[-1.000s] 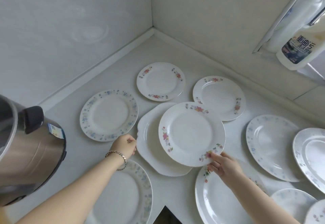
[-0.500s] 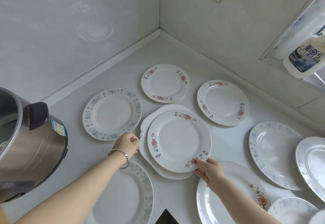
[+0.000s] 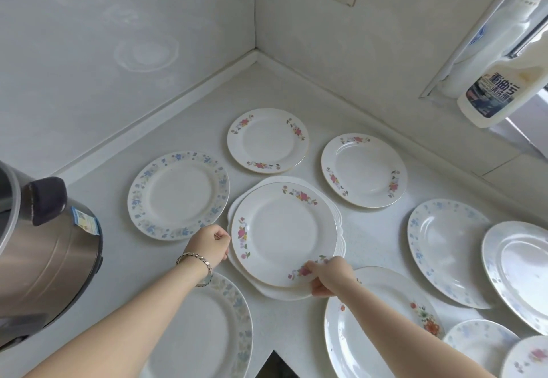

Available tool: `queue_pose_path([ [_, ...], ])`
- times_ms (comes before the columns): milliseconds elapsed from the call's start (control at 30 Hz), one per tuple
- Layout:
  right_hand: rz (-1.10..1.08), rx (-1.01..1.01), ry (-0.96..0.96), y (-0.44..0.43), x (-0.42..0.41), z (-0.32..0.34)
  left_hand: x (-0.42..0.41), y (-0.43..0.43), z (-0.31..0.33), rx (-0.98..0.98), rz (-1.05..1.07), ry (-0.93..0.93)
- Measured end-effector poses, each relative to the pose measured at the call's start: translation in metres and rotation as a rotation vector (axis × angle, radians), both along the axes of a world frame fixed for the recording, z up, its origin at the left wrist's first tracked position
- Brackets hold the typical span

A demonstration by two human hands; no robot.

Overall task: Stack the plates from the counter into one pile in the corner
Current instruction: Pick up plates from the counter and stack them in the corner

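Note:
A pink-flowered plate (image 3: 281,235) lies on top of a plain white scalloped plate (image 3: 339,229) in the middle of the counter. My right hand (image 3: 329,276) pinches the flowered plate's near rim. My left hand (image 3: 209,244) grips the left edge of the scalloped plate, fingers curled. Several other plates lie singly around them: a blue-flowered one (image 3: 178,195) to the left, two pink-flowered ones (image 3: 268,140) (image 3: 364,170) toward the corner, and a blue-patterned one (image 3: 447,251) to the right.
A steel rice cooker (image 3: 44,259) stands at the left edge. More plates lie near me at the front (image 3: 207,333) (image 3: 379,324) and at the far right (image 3: 519,271). A cleaner bottle (image 3: 501,90) sits on the window sill. The wall corner (image 3: 255,51) has bare counter before it.
My right hand has carried the pink-flowered plate leftward and lowered it onto the scalloped plate, roughly centred. My left hand stayed at the scalloped plate's left edge.

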State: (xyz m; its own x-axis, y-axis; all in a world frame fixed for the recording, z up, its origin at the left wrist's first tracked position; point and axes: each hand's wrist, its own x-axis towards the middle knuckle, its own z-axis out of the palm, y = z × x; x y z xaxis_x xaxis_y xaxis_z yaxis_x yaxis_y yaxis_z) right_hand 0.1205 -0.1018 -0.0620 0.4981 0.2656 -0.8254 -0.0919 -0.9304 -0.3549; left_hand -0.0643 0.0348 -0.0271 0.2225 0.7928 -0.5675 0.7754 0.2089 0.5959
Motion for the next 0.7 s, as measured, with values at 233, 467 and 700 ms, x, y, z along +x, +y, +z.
queue_pose_path([
  [233, 0.205, -0.185, 0.033, 0.014, 0.018, 0.007, 0.005, 0.005, 0.003, 0.017, 0.002, 0.002],
  [467, 0.295, -0.265, 0.171, 0.028, 0.031, 0.006, 0.023, 0.01, 0.005, 0.025, -0.03, 0.002],
  [700, 0.344, -0.327, 0.237, 0.029, 0.041, 0.011, 0.053, 0.018, 0.005, -0.028, 0.004, -0.06],
])
